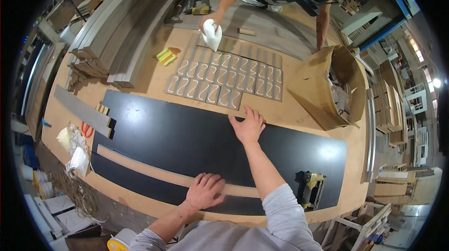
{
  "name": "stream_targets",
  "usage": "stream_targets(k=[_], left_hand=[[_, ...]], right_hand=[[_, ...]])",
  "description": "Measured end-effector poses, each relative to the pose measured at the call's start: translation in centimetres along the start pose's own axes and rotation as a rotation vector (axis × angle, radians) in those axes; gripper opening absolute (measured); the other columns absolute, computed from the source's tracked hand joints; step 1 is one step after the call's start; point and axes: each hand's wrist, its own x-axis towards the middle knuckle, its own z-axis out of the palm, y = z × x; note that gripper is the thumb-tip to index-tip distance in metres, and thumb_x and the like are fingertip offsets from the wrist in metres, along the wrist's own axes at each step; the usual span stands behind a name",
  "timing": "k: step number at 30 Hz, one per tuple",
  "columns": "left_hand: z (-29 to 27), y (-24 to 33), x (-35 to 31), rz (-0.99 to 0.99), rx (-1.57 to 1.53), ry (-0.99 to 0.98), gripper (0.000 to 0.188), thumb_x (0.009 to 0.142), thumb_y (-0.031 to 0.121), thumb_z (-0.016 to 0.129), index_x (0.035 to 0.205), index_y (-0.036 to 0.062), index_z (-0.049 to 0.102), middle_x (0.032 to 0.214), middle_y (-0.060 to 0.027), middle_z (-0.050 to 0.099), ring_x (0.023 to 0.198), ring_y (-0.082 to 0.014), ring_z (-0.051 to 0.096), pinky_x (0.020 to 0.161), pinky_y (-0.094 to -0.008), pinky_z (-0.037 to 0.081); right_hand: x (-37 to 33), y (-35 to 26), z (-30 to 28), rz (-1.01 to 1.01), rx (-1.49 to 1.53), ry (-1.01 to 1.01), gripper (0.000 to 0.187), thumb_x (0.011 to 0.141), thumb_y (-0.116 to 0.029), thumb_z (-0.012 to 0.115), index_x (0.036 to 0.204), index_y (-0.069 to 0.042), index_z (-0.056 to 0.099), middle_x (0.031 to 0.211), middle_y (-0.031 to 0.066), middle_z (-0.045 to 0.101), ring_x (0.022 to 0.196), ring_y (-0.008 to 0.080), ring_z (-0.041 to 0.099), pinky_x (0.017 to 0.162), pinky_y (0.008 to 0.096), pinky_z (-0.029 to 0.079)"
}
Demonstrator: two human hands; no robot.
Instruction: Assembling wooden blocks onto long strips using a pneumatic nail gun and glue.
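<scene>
A long black panel lies across the table in front of me. My left hand rests on a narrow wooden strip along the panel's near side, its fingers laid over the strip. Reaching over the panel's far edge, my right hand has its fingers apart, close to small flat wooden pieces set in rows. Most of those pieces bear squiggles of white glue. Across the table a co-worker's hand tips a white glue bottle over the rows. A nail gun sits on the panel's right end.
An open cardboard box with scraps stands at the right. Long boards are stacked at the far left. A grey board, red-handled scissors and a white plastic bag lie left. Another nail gun is farther back.
</scene>
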Motion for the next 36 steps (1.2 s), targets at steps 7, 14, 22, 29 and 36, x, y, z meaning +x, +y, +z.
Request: stream_targets(k=[7, 14, 22, 29, 36], left_hand=[[-0.2, -0.2, -0.5, -0.018, 0.008, 0.014, 0.050, 0.088, 0.047, 0.076, 0.127, 0.0162, 0.072, 0.129, -0.0053, 0.067, 0.123, -0.0267, 0.061, 0.112, -0.0479, 0.046], [-0.1, -0.5, 0.1, 0.000, -0.004, 0.027, 0.050, 0.087, 0.047, 0.077, 0.125, 0.0161, 0.072, 0.127, -0.0053, 0.068, 0.122, -0.0258, 0.061, 0.110, -0.0470, 0.046], [-0.7, -0.5, 0.2, -0.011, -0.046, 0.049, 0.047, 0.084, 0.042, 0.078, 0.123, 0.0159, 0.072, 0.127, -0.0067, 0.066, 0.120, -0.0285, 0.061, 0.107, -0.0499, 0.047], [-0.3, 0.1, -0.6, 0.027, -0.183, 0.014, 0.051, 0.098, 0.048, 0.070, 0.134, 0.0119, 0.067, 0.132, -0.0096, 0.065, 0.131, -0.0274, 0.058, 0.115, -0.0458, 0.042], [-3.5, 1.7, 2.5, -0.479, -1.099, -0.016, 0.033, 0.113, 0.026, 0.059, 0.138, 0.0070, 0.070, 0.108, -0.0075, 0.079, 0.098, -0.0138, 0.071, 0.087, -0.0297, 0.055]], right_hand=[[2.4, 0.0, 0.9, 0.047, 0.056, -0.070, 0.061, 0.087, -0.045, 0.080, 0.139, -0.018, 0.066, 0.127, 0.0069, 0.067, 0.131, 0.0325, 0.057, 0.116, 0.0559, 0.038], [2.2, 0.6, 1.2, 0.071, 0.075, 0.075, 0.058, 0.086, -0.039, 0.081, 0.136, -0.014, 0.066, 0.133, 0.0092, 0.065, 0.133, 0.0347, 0.054, 0.120, 0.0507, 0.036], [3.6, 1.5, -0.2, -0.022, 0.291, 0.000, 0.055, 0.082, -0.038, 0.084, 0.125, -0.006, 0.072, 0.119, 0.0170, 0.072, 0.120, 0.0385, 0.065, 0.109, 0.0480, 0.048], [-9.1, 10.3, -7.7, -0.186, 0.693, 0.021, 0.040, 0.082, -0.012, 0.084, 0.118, -0.004, 0.069, 0.111, 0.0122, 0.063, 0.105, 0.0275, 0.064, 0.090, 0.0392, 0.053], [-20.9, 8.6, -14.2, -0.449, 0.331, -0.200, 0.043, 0.081, -0.012, 0.085, 0.122, -0.009, 0.072, 0.118, 0.0162, 0.068, 0.109, 0.0362, 0.068, 0.096, 0.0448, 0.056]])
